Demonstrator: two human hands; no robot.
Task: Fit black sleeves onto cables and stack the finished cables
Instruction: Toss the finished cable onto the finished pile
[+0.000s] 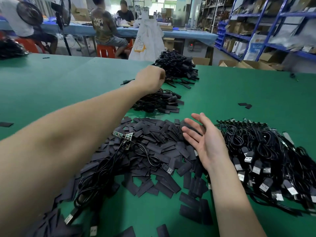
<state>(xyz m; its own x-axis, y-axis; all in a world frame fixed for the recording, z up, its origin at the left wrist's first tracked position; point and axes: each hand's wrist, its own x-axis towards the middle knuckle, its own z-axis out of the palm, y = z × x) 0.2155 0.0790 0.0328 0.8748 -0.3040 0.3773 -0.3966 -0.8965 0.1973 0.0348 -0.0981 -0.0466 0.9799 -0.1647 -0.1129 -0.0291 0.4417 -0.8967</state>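
Note:
My left hand (pixel 150 79) is stretched out over the green table (pixel 68 82), fingers curled round a black cable (pixel 125 82) whose plug sticks out to the left. It hovers between two heaps of sleeved cables, the far heap (pixel 177 65) and the nearer heap (pixel 159 103). My right hand (pixel 203 139) is open, palm facing left, above a wide pile of loose black sleeves (pixel 153 151). To its right lies a mass of bare cables (pixel 265 151) with USB plugs. A few cables with green circuit boards (pixel 126 137) lie on the sleeves.
Stray sleeves (pixel 245 105) lie on the table's right part, and one more (pixel 6 124) at the left edge. Another cable heap (pixel 12 48) sits far left. Beyond the table are seated people, a fan (pixel 63 12), a white sack (pixel 148 40), cardboard boxes and blue shelving (pixel 273 31).

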